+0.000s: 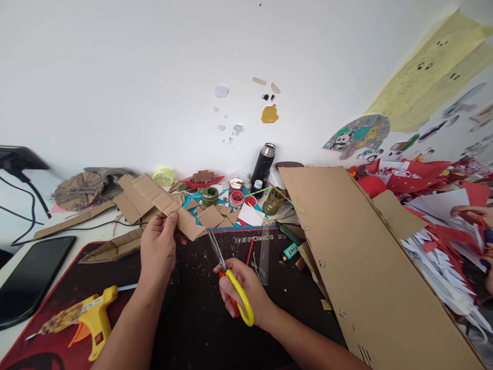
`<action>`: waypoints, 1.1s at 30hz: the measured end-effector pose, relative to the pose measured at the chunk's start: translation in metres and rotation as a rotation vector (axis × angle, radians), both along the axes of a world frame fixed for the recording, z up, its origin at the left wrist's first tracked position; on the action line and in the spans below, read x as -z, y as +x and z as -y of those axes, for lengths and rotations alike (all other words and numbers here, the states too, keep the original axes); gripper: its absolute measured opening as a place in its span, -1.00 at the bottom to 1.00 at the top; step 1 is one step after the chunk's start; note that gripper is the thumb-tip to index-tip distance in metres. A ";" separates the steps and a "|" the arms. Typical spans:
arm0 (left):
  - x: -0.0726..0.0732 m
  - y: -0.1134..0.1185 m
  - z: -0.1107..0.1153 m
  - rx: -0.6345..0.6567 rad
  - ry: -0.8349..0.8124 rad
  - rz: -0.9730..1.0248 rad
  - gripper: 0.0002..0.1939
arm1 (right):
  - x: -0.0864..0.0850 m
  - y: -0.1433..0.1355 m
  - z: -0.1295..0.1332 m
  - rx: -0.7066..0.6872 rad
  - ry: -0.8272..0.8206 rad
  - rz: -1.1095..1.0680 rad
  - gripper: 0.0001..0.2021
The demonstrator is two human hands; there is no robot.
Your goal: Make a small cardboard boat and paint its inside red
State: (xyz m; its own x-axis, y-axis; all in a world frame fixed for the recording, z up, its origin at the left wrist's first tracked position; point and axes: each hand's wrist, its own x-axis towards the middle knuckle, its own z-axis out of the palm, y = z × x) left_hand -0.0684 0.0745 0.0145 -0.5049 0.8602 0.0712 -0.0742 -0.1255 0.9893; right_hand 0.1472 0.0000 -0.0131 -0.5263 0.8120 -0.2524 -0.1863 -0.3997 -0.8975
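Note:
My left hand (158, 252) pinches a long creased strip of brown cardboard (154, 193) between thumb and fingers, above the back of the dark mat (200, 339). A pair of scissors (243, 300) with yellow and red handles is in my right hand (252, 290). The blades point up and away, with their tips near the lower right end of the strip; whether they touch it I cannot tell. Behind both hands lie several small cut cardboard pieces (210, 217). A pointed cardboard piece (115, 245) rests left of my left wrist.
A yellow glue gun (92, 318) lies at front left, beside a phone (33, 277). Paint jars (210, 196) and a black thermos (264, 163) stand along the wall. A large cardboard sheet (362, 257) leans across the right. Another person's hand (472, 211) shows among red and white paper.

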 end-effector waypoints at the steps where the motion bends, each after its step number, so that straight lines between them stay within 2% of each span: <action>1: -0.001 0.001 0.000 -0.001 -0.003 0.002 -0.68 | 0.000 -0.001 0.000 -0.006 -0.001 0.008 -0.31; 8: -0.009 0.009 0.005 0.030 -0.056 -0.103 -0.62 | -0.006 -0.007 0.002 -0.015 0.001 0.013 -0.32; 17: -0.017 0.018 0.008 0.083 -0.083 -0.109 -0.57 | -0.007 -0.008 0.002 0.003 0.004 0.023 -0.37; 33: -0.015 0.020 0.008 0.067 -0.096 -0.143 -0.59 | -0.011 -0.009 0.000 0.026 -0.021 0.012 -0.37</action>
State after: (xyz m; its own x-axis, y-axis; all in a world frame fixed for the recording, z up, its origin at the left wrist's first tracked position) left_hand -0.0485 0.0668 0.0295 -0.4367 0.8980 0.0538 0.0629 -0.0292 0.9976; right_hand 0.1378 -0.0004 -0.0017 -0.5016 0.8201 -0.2755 -0.1860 -0.4132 -0.8914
